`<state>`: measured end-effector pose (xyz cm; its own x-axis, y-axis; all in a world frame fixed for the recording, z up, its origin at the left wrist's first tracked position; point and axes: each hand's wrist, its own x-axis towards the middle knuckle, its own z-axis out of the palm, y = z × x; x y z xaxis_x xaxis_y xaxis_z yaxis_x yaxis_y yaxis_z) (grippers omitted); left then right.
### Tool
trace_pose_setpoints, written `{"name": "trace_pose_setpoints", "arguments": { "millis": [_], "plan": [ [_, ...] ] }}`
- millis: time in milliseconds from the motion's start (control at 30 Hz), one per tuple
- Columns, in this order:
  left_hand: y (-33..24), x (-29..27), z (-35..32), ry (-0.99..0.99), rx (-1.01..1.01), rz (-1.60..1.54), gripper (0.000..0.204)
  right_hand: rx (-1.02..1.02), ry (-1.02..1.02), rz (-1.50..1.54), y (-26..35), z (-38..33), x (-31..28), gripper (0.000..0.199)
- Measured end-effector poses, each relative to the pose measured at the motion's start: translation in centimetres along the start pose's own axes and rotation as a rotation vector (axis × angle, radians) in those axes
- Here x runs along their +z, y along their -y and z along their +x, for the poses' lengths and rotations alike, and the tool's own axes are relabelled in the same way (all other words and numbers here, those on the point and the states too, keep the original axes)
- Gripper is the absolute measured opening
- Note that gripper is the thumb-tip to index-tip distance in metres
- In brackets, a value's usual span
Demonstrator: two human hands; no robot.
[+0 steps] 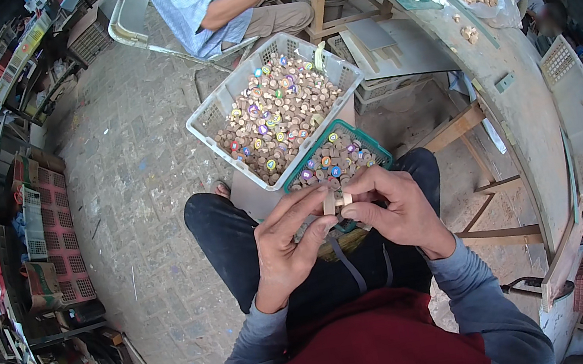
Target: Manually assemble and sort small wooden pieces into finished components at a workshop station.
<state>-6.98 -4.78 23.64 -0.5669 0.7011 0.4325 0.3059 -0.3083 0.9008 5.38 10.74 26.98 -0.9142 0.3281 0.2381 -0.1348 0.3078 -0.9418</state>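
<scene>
A white basket (220, 110) is heaped with wooden discs (277, 112), some with coloured faces; a green basket (375, 155) on the lap holds more. Above it, the left hand (282, 247) and right hand (393, 208) pinch closed on a small wooden piece (330, 202), its long axis roughly upright.

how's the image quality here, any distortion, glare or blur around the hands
Head view: strong fisheye bend, the curved grey workbench bowing and corners vignetted black; soft, even daylight, no harsh glare; left hand and right hand, pinching small pale wooden pieces, look sharp; clutter at the rim smears.
</scene>
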Motion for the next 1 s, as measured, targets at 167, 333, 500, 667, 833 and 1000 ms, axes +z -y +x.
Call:
{"name": "trace_pose_setpoints", "arguments": {
  "millis": [167,333,500,667,833,1000],
  "plan": [
    [0.0,0.1,-0.1,-0.024,-0.001,0.044,0.033,0.056,-0.012,0.108,-0.4,0.1,0.5,0.014],
    [0.5,0.1,-0.1,-0.028,0.039,0.082,0.032,0.138,0.019,0.234,-0.9,0.3,0.2,0.013],
    [0.6,0.4,0.0,-0.11,-0.047,-0.13,0.031,0.157,0.028,0.305,-1.1,0.6,0.6,0.014],
    [1.5,0.2,-0.9,-0.083,-0.169,-0.298,0.034,-0.028,-0.043,0.273,-1.4,0.6,1.4,0.019],
    [2.8,0.2,-0.9,-0.16,-0.342,-0.745,0.037,-0.029,-0.198,0.438,-1.9,0.2,1.9,0.023],
    [2.7,0.1,-0.8,-0.14,-0.356,-0.961,0.042,-0.047,-0.197,0.343,-2.6,-0.2,1.9,0.028]
  ]
}}
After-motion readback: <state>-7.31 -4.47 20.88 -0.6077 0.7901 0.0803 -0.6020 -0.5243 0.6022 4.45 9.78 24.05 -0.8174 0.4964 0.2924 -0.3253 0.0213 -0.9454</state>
